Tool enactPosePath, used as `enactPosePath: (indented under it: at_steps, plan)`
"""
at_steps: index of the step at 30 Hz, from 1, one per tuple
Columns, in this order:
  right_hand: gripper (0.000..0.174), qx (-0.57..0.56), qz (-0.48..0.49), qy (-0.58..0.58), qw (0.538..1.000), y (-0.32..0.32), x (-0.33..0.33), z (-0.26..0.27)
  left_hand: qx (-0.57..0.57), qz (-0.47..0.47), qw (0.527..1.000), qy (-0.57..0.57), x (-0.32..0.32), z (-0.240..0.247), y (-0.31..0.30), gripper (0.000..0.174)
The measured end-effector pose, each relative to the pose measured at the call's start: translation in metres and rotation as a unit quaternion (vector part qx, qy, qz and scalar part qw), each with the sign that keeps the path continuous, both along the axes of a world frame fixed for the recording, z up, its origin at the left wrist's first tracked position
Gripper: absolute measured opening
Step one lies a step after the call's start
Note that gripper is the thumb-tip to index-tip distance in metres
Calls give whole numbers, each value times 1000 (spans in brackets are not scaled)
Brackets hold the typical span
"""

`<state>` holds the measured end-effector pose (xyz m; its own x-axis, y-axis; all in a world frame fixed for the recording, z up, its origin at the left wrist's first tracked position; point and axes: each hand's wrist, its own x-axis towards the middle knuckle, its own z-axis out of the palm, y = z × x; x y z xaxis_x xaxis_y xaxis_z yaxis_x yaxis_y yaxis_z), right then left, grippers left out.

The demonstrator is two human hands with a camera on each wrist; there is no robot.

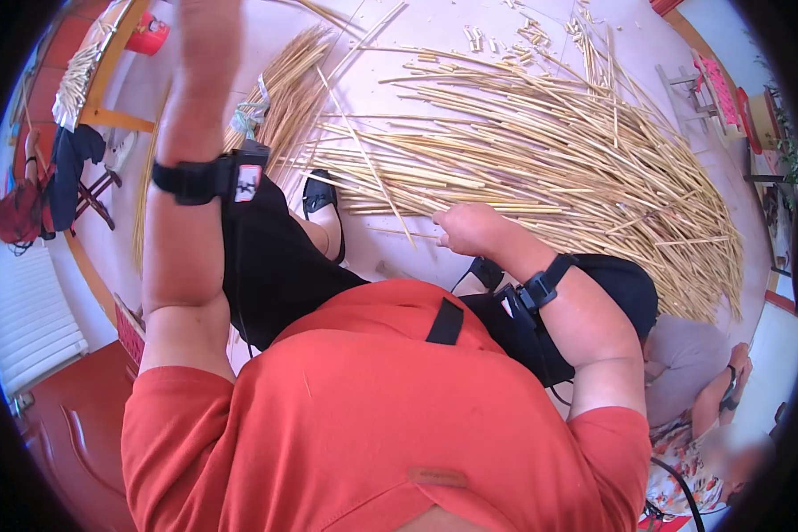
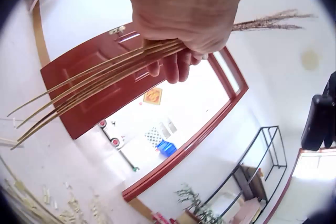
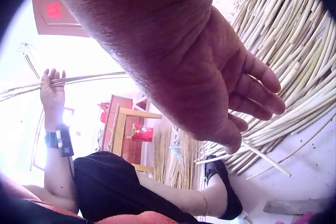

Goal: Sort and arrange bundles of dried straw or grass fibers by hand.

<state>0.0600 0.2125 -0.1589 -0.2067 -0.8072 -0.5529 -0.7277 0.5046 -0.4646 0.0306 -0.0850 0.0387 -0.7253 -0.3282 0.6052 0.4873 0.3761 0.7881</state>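
My left hand is raised and grips several thin dry plant stalks. Their bare ends fan out on one side, and feathery seed heads stick out on the other. The head view cuts off the top of this hand, so the stalks are out of sight there. Low over the near edge of a big spread of straw-coloured stalks, my right hand has loosely bent fingers and holds nothing. A single loose stalk lies slanted across the spread, one end near the right fingertips.
A tied bundle of feathery stalks lies by my left foot. Short cut pieces are scattered beyond the spread. At the left stands a wooden table with pale stalks on it. Another person sits close on my right.
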Motion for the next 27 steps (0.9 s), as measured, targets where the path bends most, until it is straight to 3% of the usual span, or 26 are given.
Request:
enactPosePath:
  at_steps: [1,5,7,10,11,12,16,19,21,24,27]
  plan:
    - [34,18,-1,-7,1000,-1,0,2,-93,43,992,72,6,13,4,23]
    - [36,33,2,-10,999,0,0,-8,-3,4,994,111,11,23,-3,25]
    - [36,21,2,-1,1000,1,1,-12,68,42,997,13,-3,-2,-13,27]
    - [35,7,-12,12,1000,0,0,-13,48,-1,986,-162,-18,-53,1,23]
    - [34,6,-9,16,1000,0,0,-15,52,-59,978,-195,-26,-83,-2,21]
    - [34,5,-7,21,1000,0,0,-16,-22,-75,961,-264,-28,-84,6,23]
    - [34,21,-5,16,1000,-2,-4,-9,-47,-186,925,-327,-10,-85,46,21]
    - [36,-48,-53,21,997,-1,-13,-3,-64,-200,919,-333,-5,-80,58,20]
    - [37,-149,-157,9,976,0,-21,10,-71,-189,920,-335,-3,-71,65,20]
    - [37,-218,-224,-16,950,-3,-29,31,-45,-188,931,-310,-3,-69,73,19]
    - [36,-243,-223,-16,944,-1,-33,43,-16,-201,935,-290,-4,-62,77,19]
